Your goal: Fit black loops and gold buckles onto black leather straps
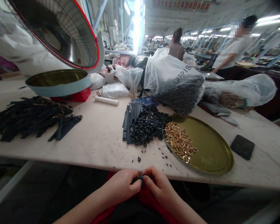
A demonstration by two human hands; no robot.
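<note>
Just off the table's front edge, my left hand (124,183) and my right hand (157,180) meet, both closed on a small dark piece (140,178). Fingers cover most of it, so its shape is hard to make out. Beyond them on the table lies a heap of small black loops (144,126), with flat black strips (128,121) along its left side. Right of the heap, a round gold-coloured tray (211,146) holds gold metal buckles (179,140) in its left part.
A pile of black straps (30,118) lies at the left, near a round tin (60,90) on a red box (84,95) and a fan (60,31). Plastic bags (175,81) stand behind. A black square (242,147) lies right. Two people (235,49) are in the background.
</note>
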